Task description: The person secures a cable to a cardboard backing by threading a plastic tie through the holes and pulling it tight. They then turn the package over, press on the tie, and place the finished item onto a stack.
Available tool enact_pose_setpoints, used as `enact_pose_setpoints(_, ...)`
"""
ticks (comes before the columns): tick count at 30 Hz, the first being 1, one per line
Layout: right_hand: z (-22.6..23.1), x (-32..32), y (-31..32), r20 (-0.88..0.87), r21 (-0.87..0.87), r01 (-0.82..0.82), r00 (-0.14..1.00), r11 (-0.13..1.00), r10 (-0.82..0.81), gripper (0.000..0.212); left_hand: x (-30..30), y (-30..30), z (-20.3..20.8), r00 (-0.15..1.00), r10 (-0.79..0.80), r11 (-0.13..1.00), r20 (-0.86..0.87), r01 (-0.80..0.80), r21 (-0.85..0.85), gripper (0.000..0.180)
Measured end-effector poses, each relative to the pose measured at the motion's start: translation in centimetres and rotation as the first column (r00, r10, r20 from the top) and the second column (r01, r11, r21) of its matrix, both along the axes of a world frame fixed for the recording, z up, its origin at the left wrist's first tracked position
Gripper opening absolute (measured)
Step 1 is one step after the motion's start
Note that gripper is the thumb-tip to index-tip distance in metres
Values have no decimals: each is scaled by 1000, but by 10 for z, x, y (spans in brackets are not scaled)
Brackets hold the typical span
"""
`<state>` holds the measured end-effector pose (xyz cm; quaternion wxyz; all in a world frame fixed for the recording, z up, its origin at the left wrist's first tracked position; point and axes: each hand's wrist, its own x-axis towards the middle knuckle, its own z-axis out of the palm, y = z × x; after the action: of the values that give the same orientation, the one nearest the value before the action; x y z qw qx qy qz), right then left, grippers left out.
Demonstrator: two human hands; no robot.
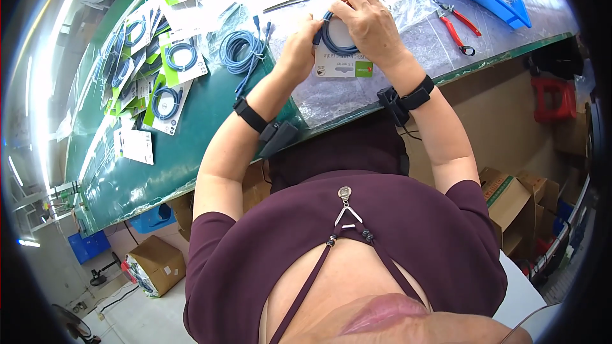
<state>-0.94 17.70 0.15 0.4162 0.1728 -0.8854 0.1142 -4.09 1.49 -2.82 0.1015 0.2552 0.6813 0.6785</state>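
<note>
Maroon fabric of the wearer's top (pixel 255 248) sits closest; beyond it, above the desk (pixel 210 130), the left hand (pixel 298 50) has a narrow grip on a blue cable coil (pixel 329 41) while the right hand (pixel 368 25) closes over its far edge, seemingly to hold it against the printed card (pixel 341 69). Carded cables (pixel 181 57) lie left and red-handled pliers (pixel 459 27) right, probably for easy reach.
</note>
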Motion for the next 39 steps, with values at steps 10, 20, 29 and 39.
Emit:
enact_pose_setpoints(10, 1, 5, -9, 83, 85, -28, 996, 996, 21, 14, -15, 4, 6, 976, -64, 997, 210, 71, -27, 15)
enact_pose_setpoints(20, -7, -23, -6, 70, -22, 183, 981, 983, -181, 12, -20, 45, 14, 727, -89, 921, 681, -201, 335, 20)
enact_pose_setpoints(29, 6, -16, 16, 72, 110, -4, 997, 994, -4, 15, -55, 20, -6, 678, -290, 944, 676, 87, 319, 20)
enact_pose_setpoints(39, 9, -19, 7, 65, 166, 95, 992, 981, -107, 14, -53, 38, 11, 698, -150, 989, 700, 101, 111, 26)
